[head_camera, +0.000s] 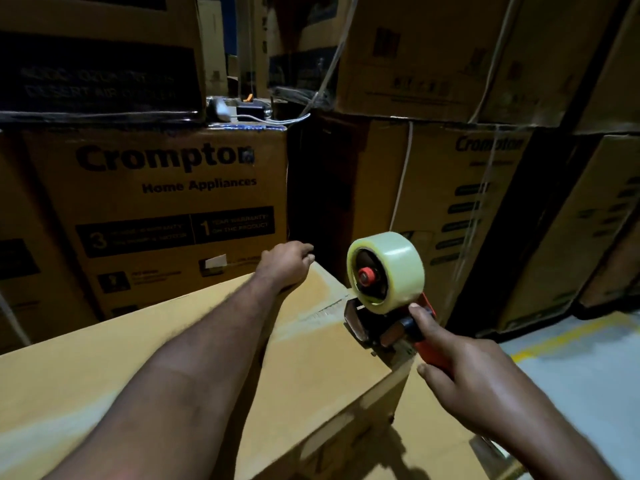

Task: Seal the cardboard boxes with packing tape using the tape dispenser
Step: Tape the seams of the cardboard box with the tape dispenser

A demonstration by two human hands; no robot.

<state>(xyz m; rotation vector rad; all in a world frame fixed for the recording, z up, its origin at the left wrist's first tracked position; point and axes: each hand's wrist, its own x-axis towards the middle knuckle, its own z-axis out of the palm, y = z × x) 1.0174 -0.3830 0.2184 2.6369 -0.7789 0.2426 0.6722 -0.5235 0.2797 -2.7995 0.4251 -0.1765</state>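
Observation:
A plain cardboard box (pixel 131 358) fills the lower half of the view, its top crossed by a strip of clear tape. My left hand (pixel 285 263) reaches over the box's far edge, fingers curled down over that edge. My right hand (pixel 464 372) grips the red handle of the tape dispenser (pixel 384 306), which carries a roll of clear tape (pixel 393 268). The dispenser's black front end sits against the box's top at its right edge, close to the corner.
Stacked printed appliance cartons stand behind: one on the left (pixel 166 209), others on the right (pixel 460 209), with a dark gap (pixel 311 188) between them. White straps run down the right stack. Grey floor with a yellow line (pixel 568 337) shows at the right.

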